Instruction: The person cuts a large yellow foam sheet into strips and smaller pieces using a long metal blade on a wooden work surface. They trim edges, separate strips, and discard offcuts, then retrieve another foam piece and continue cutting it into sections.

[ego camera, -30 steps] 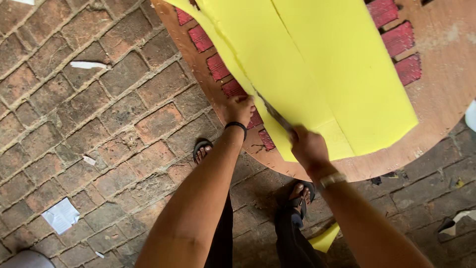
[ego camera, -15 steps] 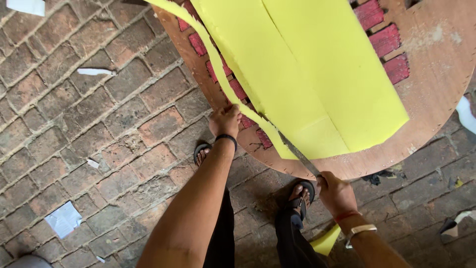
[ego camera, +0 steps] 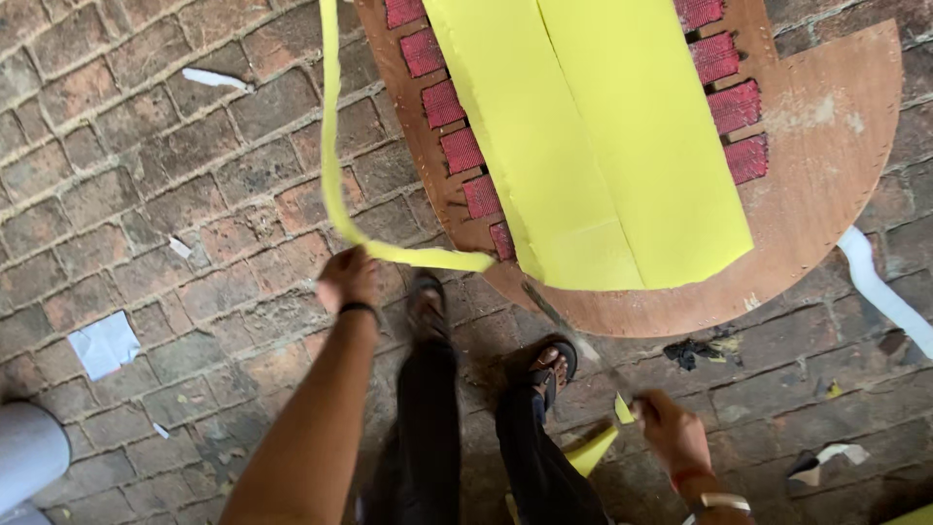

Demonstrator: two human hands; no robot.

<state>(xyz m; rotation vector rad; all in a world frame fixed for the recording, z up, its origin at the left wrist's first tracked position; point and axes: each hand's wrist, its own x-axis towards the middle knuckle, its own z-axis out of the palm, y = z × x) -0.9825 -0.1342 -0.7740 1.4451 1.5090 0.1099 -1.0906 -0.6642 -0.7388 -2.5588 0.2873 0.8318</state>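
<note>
Yellow sheet (ego camera: 603, 146), yellow strip (ego camera: 335, 146), red-slotted brown board (ego camera: 826, 175), perhaps reddish bricks (ego camera: 146, 194).

One yellow sheet (ego camera: 603, 146) was counted, one cut yellow strip (ego camera: 335, 175), one wooden board (ego camera: 816, 224) and one blade (ego camera: 573, 335). Two hands were recorded, left (ego camera: 347, 279) and right (ego camera: 673, 433); two sandals (ego camera: 552, 367); several white paper scraps (ego camera: 105, 343).

No packages, labels, signs — none.
</note>
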